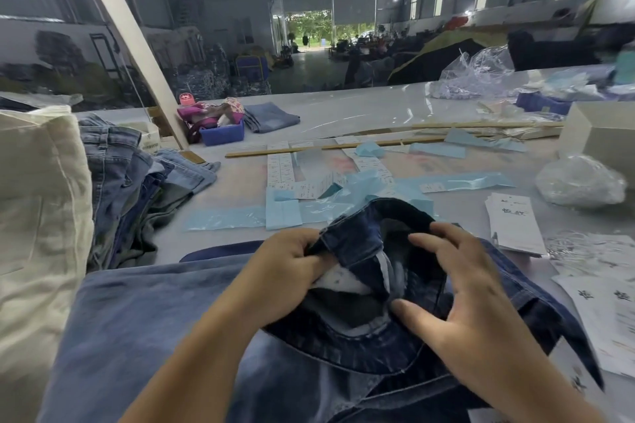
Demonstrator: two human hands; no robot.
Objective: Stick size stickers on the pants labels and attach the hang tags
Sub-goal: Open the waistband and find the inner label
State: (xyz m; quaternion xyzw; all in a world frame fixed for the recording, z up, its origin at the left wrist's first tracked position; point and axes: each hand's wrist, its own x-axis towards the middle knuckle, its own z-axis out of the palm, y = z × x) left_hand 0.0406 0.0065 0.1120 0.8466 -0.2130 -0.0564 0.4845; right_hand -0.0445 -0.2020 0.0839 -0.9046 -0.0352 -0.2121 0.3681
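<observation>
Single view, head-worn, wide-angle. Looks forward and steeply down over the near edge of the worktable (360, 106), close above both forearms. Near field fills the lower frame; the table's far edge runs across mid-frame, warehouse hall beyond. Straight lines bow toward the frame borders.

So the count: two hands, left hand (285, 271) and right hand (477, 306), both on one dark pair of jeans (378, 237). One lighter pair (154, 319) lies under it, one folded pair (271, 117) far back, plus a heap (137, 182) on the left I can't count. One blue bin (223, 136), two wooden sticks (309, 148), one stack of hang tags (515, 223).
</observation>
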